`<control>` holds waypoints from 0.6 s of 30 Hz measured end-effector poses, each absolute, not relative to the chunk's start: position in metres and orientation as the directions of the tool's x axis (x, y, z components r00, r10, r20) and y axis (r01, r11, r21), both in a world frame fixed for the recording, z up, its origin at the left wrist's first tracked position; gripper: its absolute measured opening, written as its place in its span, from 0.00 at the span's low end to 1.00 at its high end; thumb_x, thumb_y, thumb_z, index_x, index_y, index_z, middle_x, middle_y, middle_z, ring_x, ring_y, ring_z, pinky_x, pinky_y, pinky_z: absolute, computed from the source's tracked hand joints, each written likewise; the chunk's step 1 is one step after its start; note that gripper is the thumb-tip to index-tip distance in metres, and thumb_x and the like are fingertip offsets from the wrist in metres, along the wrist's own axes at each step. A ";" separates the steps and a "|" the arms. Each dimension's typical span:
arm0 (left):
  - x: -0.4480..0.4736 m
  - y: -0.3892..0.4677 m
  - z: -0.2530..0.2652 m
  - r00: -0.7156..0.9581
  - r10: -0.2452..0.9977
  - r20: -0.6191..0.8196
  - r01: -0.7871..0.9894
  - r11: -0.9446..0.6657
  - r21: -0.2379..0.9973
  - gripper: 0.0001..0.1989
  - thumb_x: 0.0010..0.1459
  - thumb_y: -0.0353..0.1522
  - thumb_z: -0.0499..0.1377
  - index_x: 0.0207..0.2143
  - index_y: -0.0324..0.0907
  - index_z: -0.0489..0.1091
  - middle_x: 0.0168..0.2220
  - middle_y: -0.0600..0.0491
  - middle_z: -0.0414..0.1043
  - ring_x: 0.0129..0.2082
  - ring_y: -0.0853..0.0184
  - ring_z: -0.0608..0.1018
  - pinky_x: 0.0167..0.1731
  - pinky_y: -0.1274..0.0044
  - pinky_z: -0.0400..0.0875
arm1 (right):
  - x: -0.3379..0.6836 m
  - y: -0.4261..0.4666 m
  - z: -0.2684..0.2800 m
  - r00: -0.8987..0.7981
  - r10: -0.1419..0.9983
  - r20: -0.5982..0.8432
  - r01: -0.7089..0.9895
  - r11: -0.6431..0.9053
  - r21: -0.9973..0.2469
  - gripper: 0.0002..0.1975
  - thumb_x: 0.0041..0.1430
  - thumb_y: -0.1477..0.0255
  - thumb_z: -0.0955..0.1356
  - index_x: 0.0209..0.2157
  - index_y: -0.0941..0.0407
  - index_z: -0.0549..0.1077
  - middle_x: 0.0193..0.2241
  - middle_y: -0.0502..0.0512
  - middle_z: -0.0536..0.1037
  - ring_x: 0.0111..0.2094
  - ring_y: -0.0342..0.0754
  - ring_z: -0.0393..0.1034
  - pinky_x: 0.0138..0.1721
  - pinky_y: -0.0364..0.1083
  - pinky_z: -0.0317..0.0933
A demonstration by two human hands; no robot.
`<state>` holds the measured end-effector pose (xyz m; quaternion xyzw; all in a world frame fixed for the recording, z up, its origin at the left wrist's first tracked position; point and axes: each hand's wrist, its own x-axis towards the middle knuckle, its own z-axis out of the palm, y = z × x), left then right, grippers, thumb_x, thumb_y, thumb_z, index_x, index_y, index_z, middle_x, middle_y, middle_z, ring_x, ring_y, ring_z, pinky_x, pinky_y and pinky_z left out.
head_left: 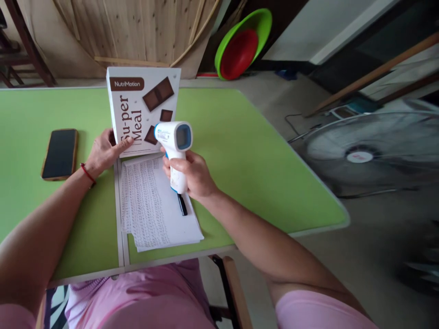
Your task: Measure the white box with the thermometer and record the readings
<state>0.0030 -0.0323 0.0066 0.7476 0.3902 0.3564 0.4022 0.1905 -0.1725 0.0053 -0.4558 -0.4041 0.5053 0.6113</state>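
My left hand (109, 150) grips the lower left corner of a white box (132, 112) printed "NutriMotion Su-per Meal" with chocolate pictures. The box stands upright on the table, its thumb-side face toward me. In my right hand (194, 172) is a white and blue infrared thermometer (175, 148), held by its handle with the small screen facing me. Its front end points toward the box; I cannot tell whether they touch. Below lie handwritten sheets of paper (151, 205), and on them a black pen (182, 204), partly hidden by the thermometer's handle.
A smartphone (60, 154) lies on the left of the green table (267, 183). Beyond the table's right edge stands a large fan (360, 155). Green and red basins (239, 54) lean at the back, near a wooden panel (137, 29).
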 end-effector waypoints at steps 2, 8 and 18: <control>0.004 -0.033 0.007 0.434 0.876 0.212 0.290 -0.359 0.887 0.29 0.46 0.56 0.64 0.39 0.42 0.73 0.39 0.46 0.78 0.38 0.54 0.78 0.37 0.63 0.73 | 0.189 -0.171 -0.002 0.159 0.987 0.032 -0.231 0.069 -0.970 0.14 0.49 0.64 0.71 0.37 0.55 0.71 0.24 0.46 0.67 0.21 0.40 0.59 0.21 0.44 0.51; 0.006 -0.036 0.011 0.466 0.868 0.169 0.353 -0.358 0.864 0.28 0.49 0.56 0.61 0.40 0.43 0.74 0.39 0.48 0.78 0.41 0.53 0.78 0.39 0.64 0.72 | 0.182 -0.167 -0.008 0.187 0.982 0.010 -0.232 0.054 -0.971 0.16 0.51 0.62 0.70 0.39 0.55 0.70 0.24 0.46 0.67 0.22 0.41 0.60 0.23 0.44 0.53; 0.004 -0.032 0.008 0.538 0.810 0.234 0.401 -0.490 0.774 0.29 0.53 0.59 0.55 0.36 0.44 0.73 0.35 0.48 0.77 0.35 0.54 0.78 0.32 0.66 0.72 | 0.176 -0.167 -0.004 0.177 0.982 -0.063 -0.199 -0.027 -0.980 0.15 0.47 0.59 0.70 0.33 0.54 0.69 0.24 0.48 0.67 0.24 0.42 0.60 0.23 0.44 0.54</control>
